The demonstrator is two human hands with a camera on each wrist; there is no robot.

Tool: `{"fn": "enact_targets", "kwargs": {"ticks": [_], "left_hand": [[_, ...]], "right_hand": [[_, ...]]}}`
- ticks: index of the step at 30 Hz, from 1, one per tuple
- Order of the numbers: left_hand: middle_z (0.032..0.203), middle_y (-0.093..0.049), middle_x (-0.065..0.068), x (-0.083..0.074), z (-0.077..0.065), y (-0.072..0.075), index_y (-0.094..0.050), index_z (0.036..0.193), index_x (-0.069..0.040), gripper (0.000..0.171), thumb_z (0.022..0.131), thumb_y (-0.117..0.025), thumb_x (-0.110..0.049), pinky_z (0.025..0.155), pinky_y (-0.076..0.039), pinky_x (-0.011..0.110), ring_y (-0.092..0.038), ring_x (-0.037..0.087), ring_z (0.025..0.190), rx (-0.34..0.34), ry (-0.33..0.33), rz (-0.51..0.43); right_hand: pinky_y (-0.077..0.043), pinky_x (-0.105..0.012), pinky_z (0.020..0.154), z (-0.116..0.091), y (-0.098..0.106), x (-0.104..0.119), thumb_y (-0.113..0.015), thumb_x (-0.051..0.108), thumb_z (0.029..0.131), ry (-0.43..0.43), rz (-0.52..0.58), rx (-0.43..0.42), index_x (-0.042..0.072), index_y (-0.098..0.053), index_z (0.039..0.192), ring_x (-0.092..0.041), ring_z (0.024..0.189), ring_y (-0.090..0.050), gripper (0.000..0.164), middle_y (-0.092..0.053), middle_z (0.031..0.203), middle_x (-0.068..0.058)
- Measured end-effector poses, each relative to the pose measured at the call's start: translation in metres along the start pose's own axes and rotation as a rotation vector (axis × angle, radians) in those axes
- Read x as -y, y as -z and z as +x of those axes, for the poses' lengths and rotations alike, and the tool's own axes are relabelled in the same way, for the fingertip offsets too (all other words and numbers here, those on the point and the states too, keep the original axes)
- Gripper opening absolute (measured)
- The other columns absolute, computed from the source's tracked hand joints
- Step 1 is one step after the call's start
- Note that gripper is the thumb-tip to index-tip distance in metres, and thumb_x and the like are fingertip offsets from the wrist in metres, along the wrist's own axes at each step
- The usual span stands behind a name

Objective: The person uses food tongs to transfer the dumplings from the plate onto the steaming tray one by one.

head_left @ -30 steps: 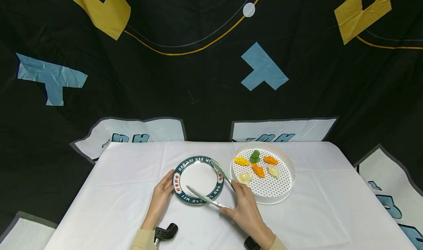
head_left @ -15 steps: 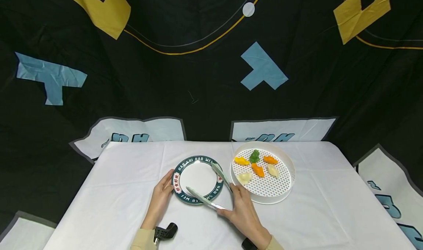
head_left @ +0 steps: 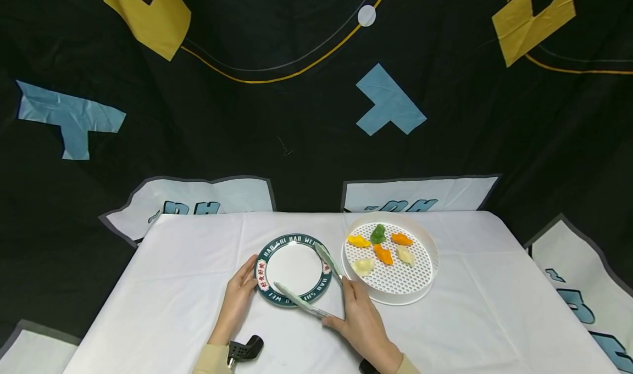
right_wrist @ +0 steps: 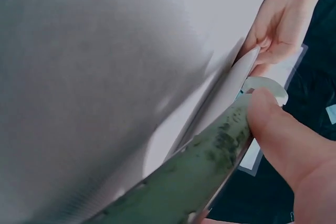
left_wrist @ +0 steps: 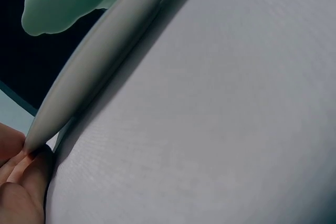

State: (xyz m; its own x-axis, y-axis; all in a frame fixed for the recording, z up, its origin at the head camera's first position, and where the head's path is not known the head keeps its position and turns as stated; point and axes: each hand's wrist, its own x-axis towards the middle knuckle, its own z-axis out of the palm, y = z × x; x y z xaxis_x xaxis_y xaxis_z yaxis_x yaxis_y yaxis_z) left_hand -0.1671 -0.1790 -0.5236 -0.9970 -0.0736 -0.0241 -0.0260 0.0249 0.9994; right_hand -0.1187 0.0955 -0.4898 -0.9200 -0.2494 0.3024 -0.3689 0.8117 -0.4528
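Observation:
My left hand pinches the left rim of a round plate with a dark green lettered border. In the left wrist view its fingers lie under the plate's edge. My right hand holds a pair of tongs with pale green tips. The tongs are spread, with their tips over the plate and nothing between them. In the right wrist view the thumb presses on one green, dark-speckled tong arm. The other fingers of that hand are mostly hidden there.
Right of the plate stands a round white steamer tray with a perforated base. On it lie a green piece, a yellow piece, orange pieces and cream dumpling-like pieces. A white cloth covers the table.
My right hand has shifted slightly left and toward me with the tongs, which remain spread. The left hand and plate keep their place. The head view has turned a little.

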Motion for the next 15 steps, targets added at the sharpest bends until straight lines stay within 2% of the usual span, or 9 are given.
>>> {"fn": "enact_targets", "kwargs": {"ticks": [5, 9, 12, 15], "left_hand": [[0.151, -0.03, 0.019, -0.002, -0.001, 0.0, -0.029, 0.147, 0.003, 0.054, 0.094, -0.039, 0.005, 0.105, -0.031, 0.015, -0.03, 0.027, 0.138, -0.001, -0.015, 0.01], [0.15, -0.031, 0.021, -0.006, -0.003, 0.001, -0.03, 0.146, 0.005, 0.054, 0.093, -0.041, 0.005, 0.104, -0.031, 0.013, -0.03, 0.03, 0.137, -0.009, -0.032, 0.051], [0.149, -0.031, 0.022, -0.009, -0.004, 0.001, -0.032, 0.145, 0.007, 0.053, 0.093, -0.045, 0.004, 0.106, -0.03, 0.015, -0.032, 0.033, 0.136, -0.011, -0.056, 0.139], [0.149, -0.029, 0.024, -0.016, -0.006, 0.001, -0.033, 0.143, 0.01, 0.052, 0.094, -0.047, 0.003, 0.111, -0.028, 0.028, -0.03, 0.035, 0.136, -0.008, -0.107, 0.284]], "right_hand": [[-0.05, -0.046, 0.094, -0.003, 0.004, -0.001, -0.08, 0.042, 0.072, -0.015, 0.01, 0.025, -0.012, -0.046, 0.133, -0.038, 0.118, -0.05, 0.088, -0.049, 0.13, -0.028], [-0.043, -0.05, 0.101, -0.004, 0.015, -0.001, -0.075, 0.036, 0.08, -0.044, 0.091, 0.035, -0.01, -0.046, 0.135, -0.039, 0.125, -0.045, 0.077, -0.046, 0.135, -0.027], [-0.042, -0.052, 0.102, -0.004, 0.026, -0.002, -0.073, 0.031, 0.084, -0.042, 0.134, -0.01, -0.007, -0.046, 0.136, -0.038, 0.125, -0.046, 0.07, -0.048, 0.135, -0.025], [-0.044, -0.052, 0.1, -0.003, 0.036, -0.005, -0.073, 0.027, 0.085, -0.015, 0.114, -0.094, -0.004, -0.046, 0.137, -0.036, 0.123, -0.047, 0.066, -0.049, 0.134, -0.024]]}}
